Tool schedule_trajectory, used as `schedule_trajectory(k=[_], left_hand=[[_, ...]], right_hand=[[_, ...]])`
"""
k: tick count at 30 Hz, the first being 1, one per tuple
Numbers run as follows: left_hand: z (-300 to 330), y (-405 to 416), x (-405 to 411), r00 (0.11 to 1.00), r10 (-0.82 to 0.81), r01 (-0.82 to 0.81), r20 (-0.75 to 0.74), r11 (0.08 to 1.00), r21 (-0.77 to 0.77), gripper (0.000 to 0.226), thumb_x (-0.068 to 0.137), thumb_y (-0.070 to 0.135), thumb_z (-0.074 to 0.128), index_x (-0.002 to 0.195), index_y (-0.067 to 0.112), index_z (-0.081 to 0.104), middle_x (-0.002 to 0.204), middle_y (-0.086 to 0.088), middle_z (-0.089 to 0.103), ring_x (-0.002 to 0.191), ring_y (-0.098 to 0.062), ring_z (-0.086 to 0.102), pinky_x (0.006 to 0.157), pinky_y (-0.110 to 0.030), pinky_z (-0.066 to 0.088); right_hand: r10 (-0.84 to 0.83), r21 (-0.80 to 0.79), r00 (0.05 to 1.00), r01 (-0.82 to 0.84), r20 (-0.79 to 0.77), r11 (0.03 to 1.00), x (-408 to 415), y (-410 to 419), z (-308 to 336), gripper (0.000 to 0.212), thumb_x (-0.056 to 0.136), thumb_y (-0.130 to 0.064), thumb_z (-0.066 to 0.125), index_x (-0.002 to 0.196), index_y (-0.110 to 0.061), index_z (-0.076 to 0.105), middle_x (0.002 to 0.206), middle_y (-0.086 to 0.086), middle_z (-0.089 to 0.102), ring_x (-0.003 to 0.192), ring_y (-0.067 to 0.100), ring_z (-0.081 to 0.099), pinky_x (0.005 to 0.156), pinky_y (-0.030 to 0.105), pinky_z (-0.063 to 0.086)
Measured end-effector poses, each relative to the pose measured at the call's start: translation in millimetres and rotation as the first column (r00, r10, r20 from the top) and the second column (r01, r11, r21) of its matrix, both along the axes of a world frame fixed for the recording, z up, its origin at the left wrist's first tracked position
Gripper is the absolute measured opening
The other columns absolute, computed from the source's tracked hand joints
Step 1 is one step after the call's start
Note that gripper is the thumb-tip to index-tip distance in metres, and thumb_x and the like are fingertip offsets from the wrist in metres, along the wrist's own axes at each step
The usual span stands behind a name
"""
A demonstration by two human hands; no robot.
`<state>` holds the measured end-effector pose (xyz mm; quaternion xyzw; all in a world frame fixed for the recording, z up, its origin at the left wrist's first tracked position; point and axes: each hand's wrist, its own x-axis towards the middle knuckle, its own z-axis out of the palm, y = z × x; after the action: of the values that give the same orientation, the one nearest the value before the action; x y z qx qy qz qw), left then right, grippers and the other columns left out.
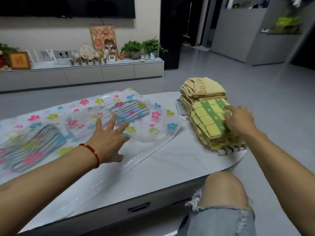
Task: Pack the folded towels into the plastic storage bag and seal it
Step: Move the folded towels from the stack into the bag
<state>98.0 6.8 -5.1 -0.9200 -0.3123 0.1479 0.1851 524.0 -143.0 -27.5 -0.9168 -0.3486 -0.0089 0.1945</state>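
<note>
Touching towel stack point(211, 120) — right fingertips point(227, 108)

Soft, even indoor light; glare streaks the plastic bag point(136, 160). Wide-angle bending at edges, far right corner perhaps motion-blurred.

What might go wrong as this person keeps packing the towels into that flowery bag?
The towel stack leans toward the table's near right edge; lifting the top towel with the right hand might topple it. The plastic bag looks slippery and may slide under the flat left hand.
</note>
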Motion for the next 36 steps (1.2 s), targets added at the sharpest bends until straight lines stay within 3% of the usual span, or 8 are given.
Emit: schedule_trajectory(k=[8,11,13,16,24,27,32,36], left_hand=[[19.4,17.7,-2.3,0.988,0.036,-0.034,0.151,0.999,-0.017,0.088,0.081,0.067,0.055,0.154,0.033,0.017,0.164,0.012,-0.002,0.149,-0.039,-0.005,0.11,-0.068,0.024],[37.4,31.5,-4.4,0.964,0.046,-0.04,0.262,0.999,-0.03,0.09,0.079,0.065,0.059,0.153,0.033,0.021,0.163,0.017,0.001,0.149,-0.038,0.004,0.107,-0.067,0.031],[48.8,39.5,-4.0,0.947,0.044,-0.036,0.319,0.999,-0.029,0.09,0.077,0.064,0.062,0.153,0.032,0.025,0.163,0.018,0.005,0.148,-0.038,0.009,0.104,-0.069,0.035],[66.2,47.5,0.3,0.935,0.066,-0.057,0.348,0.998,-0.038,0.093,0.076,0.063,0.065,0.153,0.03,0.024,0.163,0.017,0.006,0.149,-0.038,0.009,0.104,-0.07,0.034],[109.3,73.4,0.6,0.925,0.076,-0.046,0.373,0.995,-0.088,0.098,0.074,0.061,0.068,0.153,0.025,0.022,0.163,0.016,0.006,0.148,-0.041,0.008,0.106,-0.074,0.028],[116.9,86.7,-1.8,0.927,0.034,-0.001,0.373,0.996,-0.089,0.108,0.064,0.074,0.058,0.152,0.024,0.023,0.163,0.016,0.007,0.147,-0.041,0.014,0.107,-0.071,0.028],[123.1,88.6,-1.1,0.92,0.04,0.004,0.389,0.994,-0.111,0.1,0.072,0.063,0.066,0.153,0.023,0.023,0.163,0.016,0.004,0.149,-0.04,0.008,0.11,-0.071,0.024],[126.5,94.8,-5.4,0.919,0.042,0.017,0.392,0.989,-0.146,0.11,0.059,0.079,0.049,0.152,0.022,0.026,0.163,0.016,0.005,0.149,-0.037,0.011,0.11,-0.07,0.024]], right_hand=[[-0.002,-0.073,0.999,-0.001,-0.039,0.997,15.3,9.7,10.4,0.041,0.09,-0.023,0.07,0.13,-0.033,0.066,0.131,0.016,0.065,0.12,0.041,0.056,0.095,0.047,0.05],[0.018,-0.071,0.973,-0.035,-0.232,0.997,15.9,11.2,32.0,0.046,0.085,-0.013,0.079,0.125,-0.033,0.067,0.136,0.016,0.057,0.112,0.038,0.056,0.084,0.038,0.05],[0.058,-0.023,0.861,-0.081,-0.505,0.996,13.9,8.9,48.8,0.049,0.087,-0.006,0.076,0.127,-0.034,0.067,0.134,0.013,0.057,0.108,0.037,0.06,0.086,0.042,0.056],[0.177,0.137,0.541,-0.114,-0.822,0.984,-4.6,-0.8,67.9,0.046,0.091,0.004,0.063,0.122,-0.028,0.074,0.125,0.018,0.07,0.107,0.042,0.07,0.078,0.045,0.064],[0.501,0.432,0.082,-0.4,-0.862,0.808,-130.1,6.3,80.3,0.037,0.094,0.002,0.061,0.127,-0.011,0.071,0.121,0.016,0.075,0.091,0.029,0.077,0.07,0.034,0.064],[0.522,0.477,-0.05,-0.485,-0.852,0.732,-185.6,45.1,65.7,0.048,0.095,0.013,0.052,0.134,-0.011,0.068,0.128,0.007,0.073,0.104,0.028,0.074,0.075,0.033,0.063],[0.521,0.508,-0.069,-0.364,-0.851,0.781,-247.0,141.8,6.3,0.063,0.087,0.02,0.043,0.133,-0.015,0.069,0.136,0.011,0.068,0.12,0.033,0.067,0.087,0.035,0.06],[0.62,0.621,-0.04,-0.033,-0.784,0.783,-263.8,219.6,-7.4,0.061,0.087,0.02,0.038,0.128,-0.013,0.068,0.128,0.018,0.067,0.097,0.028,0.071,0.073,0.033,0.062]])
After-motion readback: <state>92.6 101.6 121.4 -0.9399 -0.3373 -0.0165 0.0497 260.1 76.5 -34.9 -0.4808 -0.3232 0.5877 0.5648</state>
